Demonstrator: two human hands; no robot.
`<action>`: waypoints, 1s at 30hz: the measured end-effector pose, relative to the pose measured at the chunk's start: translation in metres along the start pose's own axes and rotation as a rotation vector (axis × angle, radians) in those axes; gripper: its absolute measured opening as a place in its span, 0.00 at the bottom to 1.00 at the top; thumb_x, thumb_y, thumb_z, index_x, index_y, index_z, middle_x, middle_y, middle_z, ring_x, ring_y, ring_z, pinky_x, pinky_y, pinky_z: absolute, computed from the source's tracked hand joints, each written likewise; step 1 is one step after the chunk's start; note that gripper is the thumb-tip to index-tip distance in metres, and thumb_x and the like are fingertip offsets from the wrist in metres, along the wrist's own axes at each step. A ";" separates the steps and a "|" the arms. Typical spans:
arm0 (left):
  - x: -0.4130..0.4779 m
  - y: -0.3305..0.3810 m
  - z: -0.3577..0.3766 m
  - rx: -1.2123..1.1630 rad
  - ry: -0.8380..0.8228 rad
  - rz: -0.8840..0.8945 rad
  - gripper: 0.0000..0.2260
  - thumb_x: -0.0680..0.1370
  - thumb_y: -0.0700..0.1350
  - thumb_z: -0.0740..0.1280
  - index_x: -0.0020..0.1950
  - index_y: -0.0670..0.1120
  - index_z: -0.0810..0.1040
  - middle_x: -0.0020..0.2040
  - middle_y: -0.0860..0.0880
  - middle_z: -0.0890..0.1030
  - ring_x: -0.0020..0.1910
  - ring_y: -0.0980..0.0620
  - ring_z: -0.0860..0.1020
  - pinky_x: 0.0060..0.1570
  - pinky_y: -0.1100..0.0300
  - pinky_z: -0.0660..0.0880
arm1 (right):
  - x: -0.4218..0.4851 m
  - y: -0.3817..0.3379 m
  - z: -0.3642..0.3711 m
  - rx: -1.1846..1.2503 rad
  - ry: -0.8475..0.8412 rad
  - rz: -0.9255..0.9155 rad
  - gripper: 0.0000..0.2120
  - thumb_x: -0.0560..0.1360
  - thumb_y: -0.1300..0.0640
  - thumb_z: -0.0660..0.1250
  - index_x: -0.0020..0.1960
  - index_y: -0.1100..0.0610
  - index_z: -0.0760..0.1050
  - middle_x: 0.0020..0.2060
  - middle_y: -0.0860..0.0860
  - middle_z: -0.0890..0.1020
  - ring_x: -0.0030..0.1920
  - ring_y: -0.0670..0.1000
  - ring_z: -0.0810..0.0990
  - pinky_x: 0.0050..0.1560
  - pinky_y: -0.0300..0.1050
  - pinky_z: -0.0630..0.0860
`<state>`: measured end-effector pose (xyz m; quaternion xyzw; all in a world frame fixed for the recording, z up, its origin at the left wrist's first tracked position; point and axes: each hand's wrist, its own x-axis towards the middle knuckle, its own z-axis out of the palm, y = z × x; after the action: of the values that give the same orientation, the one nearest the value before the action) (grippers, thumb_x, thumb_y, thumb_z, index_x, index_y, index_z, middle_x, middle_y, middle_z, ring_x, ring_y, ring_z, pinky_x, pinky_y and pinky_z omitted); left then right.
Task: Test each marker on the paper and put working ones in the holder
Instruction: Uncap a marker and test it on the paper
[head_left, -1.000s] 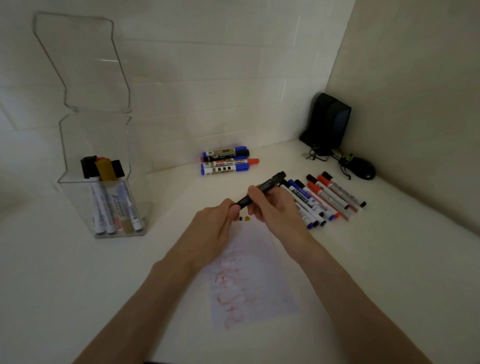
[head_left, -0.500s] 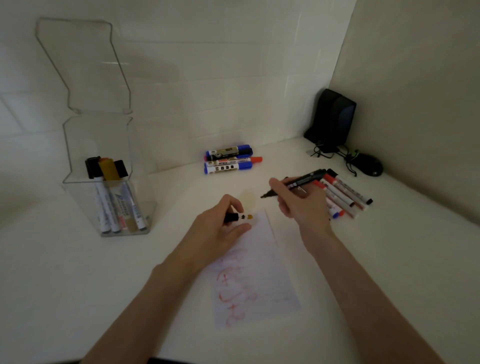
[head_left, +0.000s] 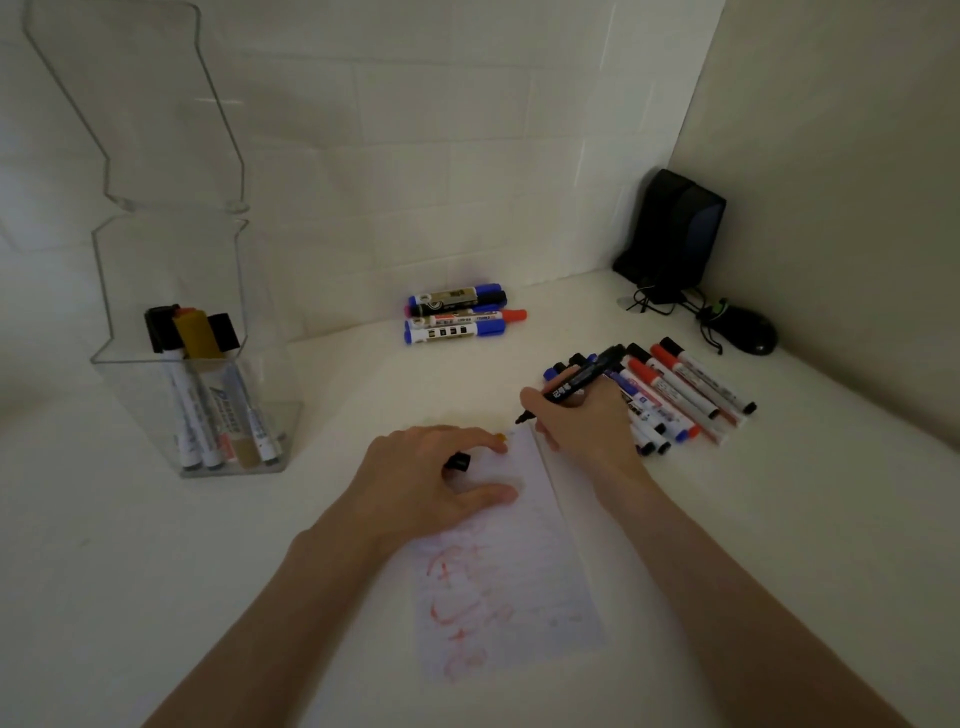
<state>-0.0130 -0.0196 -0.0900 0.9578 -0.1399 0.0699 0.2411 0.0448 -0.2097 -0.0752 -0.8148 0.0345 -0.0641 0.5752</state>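
My right hand (head_left: 587, 423) grips an uncapped black marker (head_left: 582, 383), tip down at the top right corner of the paper (head_left: 524, 587). The paper is white with red scribbles on its lower half. My left hand (head_left: 431, 475) rests on the paper's upper part and holds the black cap (head_left: 457, 461) under its fingers. A clear plastic holder (head_left: 135, 384) with its lid up stands at the left with several markers inside. A row of several loose markers (head_left: 685, 395) lies just right of my right hand.
A small pile of blue, black and red markers (head_left: 457, 314) lies by the back wall. A black speaker (head_left: 675, 234) and a black mouse (head_left: 748, 332) with tangled cables sit in the right corner. Walls close off the back and right.
My hands pulled the cap off the black marker. My right hand then brought the marker down, tip to the paper's corner. My left hand settled onto the paper with the cap.
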 end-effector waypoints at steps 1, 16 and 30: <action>0.000 0.000 0.000 0.005 -0.008 0.003 0.25 0.68 0.76 0.63 0.62 0.70 0.74 0.54 0.68 0.79 0.51 0.64 0.77 0.53 0.62 0.73 | 0.002 0.000 0.000 0.002 0.000 -0.005 0.10 0.73 0.56 0.75 0.38 0.59 0.77 0.29 0.51 0.83 0.27 0.43 0.78 0.32 0.38 0.76; -0.001 -0.003 0.004 0.224 0.017 0.105 0.23 0.77 0.72 0.52 0.70 0.69 0.70 0.38 0.60 0.70 0.37 0.59 0.70 0.35 0.63 0.66 | 0.006 0.012 0.007 -0.067 0.048 -0.221 0.17 0.70 0.60 0.75 0.34 0.55 0.66 0.23 0.43 0.68 0.26 0.42 0.69 0.31 0.31 0.69; 0.000 -0.002 0.004 0.252 0.019 0.107 0.23 0.77 0.72 0.52 0.70 0.69 0.70 0.35 0.60 0.67 0.35 0.58 0.69 0.33 0.66 0.61 | 0.005 0.015 0.007 -0.070 0.018 -0.260 0.16 0.70 0.61 0.74 0.34 0.56 0.67 0.22 0.42 0.69 0.27 0.42 0.68 0.31 0.32 0.69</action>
<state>-0.0122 -0.0195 -0.0946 0.9710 -0.1784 0.1090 0.1160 0.0512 -0.2085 -0.0910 -0.8314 -0.0639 -0.1442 0.5327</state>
